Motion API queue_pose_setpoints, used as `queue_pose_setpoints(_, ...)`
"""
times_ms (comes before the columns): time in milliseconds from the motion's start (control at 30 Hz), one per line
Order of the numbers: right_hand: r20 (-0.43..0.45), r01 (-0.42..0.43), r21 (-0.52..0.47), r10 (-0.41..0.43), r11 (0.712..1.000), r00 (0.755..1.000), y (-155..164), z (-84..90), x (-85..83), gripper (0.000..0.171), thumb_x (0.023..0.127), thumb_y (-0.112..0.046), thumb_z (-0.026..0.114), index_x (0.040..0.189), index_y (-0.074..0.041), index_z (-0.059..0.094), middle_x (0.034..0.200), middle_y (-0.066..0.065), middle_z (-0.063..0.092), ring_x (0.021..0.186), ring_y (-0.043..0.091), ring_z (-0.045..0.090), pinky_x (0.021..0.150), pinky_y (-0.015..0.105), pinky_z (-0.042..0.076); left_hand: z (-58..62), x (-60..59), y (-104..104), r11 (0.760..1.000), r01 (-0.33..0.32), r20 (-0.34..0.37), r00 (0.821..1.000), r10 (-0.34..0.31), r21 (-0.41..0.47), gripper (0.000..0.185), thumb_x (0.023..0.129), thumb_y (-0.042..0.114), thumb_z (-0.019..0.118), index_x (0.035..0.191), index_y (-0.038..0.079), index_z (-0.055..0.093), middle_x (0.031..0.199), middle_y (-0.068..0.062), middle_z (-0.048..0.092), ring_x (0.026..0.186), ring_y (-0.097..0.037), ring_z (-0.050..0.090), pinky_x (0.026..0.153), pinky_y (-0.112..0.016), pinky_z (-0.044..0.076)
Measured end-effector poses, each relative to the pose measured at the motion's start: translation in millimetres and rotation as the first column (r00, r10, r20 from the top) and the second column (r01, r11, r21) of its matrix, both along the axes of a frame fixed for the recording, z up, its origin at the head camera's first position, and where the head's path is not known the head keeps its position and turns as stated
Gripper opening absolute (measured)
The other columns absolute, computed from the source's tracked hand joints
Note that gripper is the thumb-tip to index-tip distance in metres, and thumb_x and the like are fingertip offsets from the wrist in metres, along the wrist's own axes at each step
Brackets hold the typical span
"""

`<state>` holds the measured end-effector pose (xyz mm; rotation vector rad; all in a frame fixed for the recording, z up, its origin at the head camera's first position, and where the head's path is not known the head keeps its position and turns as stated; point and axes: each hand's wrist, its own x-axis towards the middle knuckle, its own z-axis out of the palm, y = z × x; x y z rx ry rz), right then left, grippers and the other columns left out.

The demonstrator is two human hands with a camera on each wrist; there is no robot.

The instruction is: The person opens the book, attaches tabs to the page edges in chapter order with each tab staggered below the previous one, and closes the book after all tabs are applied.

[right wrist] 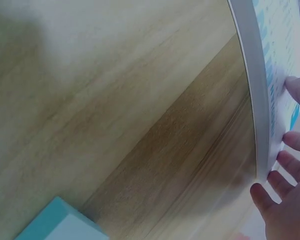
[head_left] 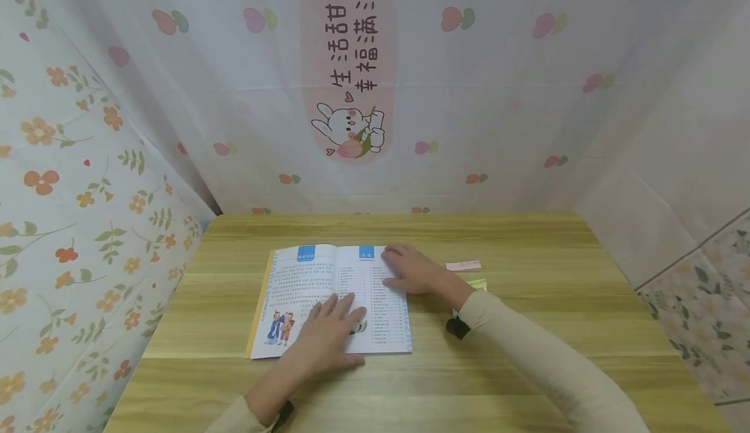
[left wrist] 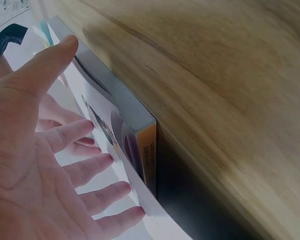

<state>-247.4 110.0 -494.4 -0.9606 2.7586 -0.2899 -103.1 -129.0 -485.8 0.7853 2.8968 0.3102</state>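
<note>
An open book lies on the table, with printed text, a blue tab at each page head and a drawing of two figures on the left page. My left hand rests across the lower middle of the pages, fingers spread. In the left wrist view, its fingertips touch the page beside the book's thick edge. Over the upper right corner of the right page lies my right hand. The right wrist view shows that hand's fingers loosely extended along the page edge.
Right of the book, a pink paper strip and a yellow-green strip lie by my right forearm. A teal and white box corner shows in the right wrist view. A patterned curtain hangs behind the wooden table.
</note>
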Motion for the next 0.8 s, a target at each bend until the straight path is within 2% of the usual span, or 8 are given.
queue_pose_setpoints(200, 0.013, 0.005, -0.002, -0.005, 1.0, 1.0, 0, 1.6, -3.6, 0.071, 0.099, -0.048, 0.062, 0.155, -0.008, 0.041, 0.159, 0.013, 0.034, 0.146, 0.032, 0.03, 0.116, 0.045, 0.028, -1.5, -2.3, 5, 1.0, 0.005, -0.02, 1.0, -0.005, -0.02, 0.085, 0.081, 0.063, 0.077, 0.148, 0.015, 0.053, 0.157, -0.019, 0.038, 0.14, -0.048, 0.036, 0.107, -0.067, 0.031)
queue_pose_setpoints(467, 0.037, 0.035, -0.014, -0.035, 0.999, 0.999, -2, -0.1, -10.6, 0.075, 0.1, -0.048, 0.06, 0.156, -0.005, 0.036, 0.159, 0.017, 0.034, 0.146, 0.034, 0.03, 0.117, 0.046, 0.026, -2.3, -3.3, 4, 1.0, 0.011, -0.051, 0.999, -0.011, -0.014, 0.086, 0.079, 0.06, 0.08, 0.147, 0.015, 0.053, 0.156, -0.019, 0.039, 0.137, -0.047, 0.04, 0.105, -0.067, 0.033)
queue_pose_setpoints(800, 0.041, 0.056, -0.031, -0.055, 0.998, 0.998, -2, -2.4, -9.8, 0.077, 0.099, -0.049, 0.06, 0.158, -0.007, 0.035, 0.16, 0.015, 0.034, 0.146, 0.033, 0.03, 0.116, 0.047, 0.028, -1.1, -3.4, 4, 1.0, 0.005, -0.037, 0.999, -0.005, -0.001, 0.085, 0.078, 0.059, 0.081, 0.146, 0.016, 0.054, 0.156, -0.017, 0.04, 0.138, -0.046, 0.04, 0.105, -0.066, 0.034)
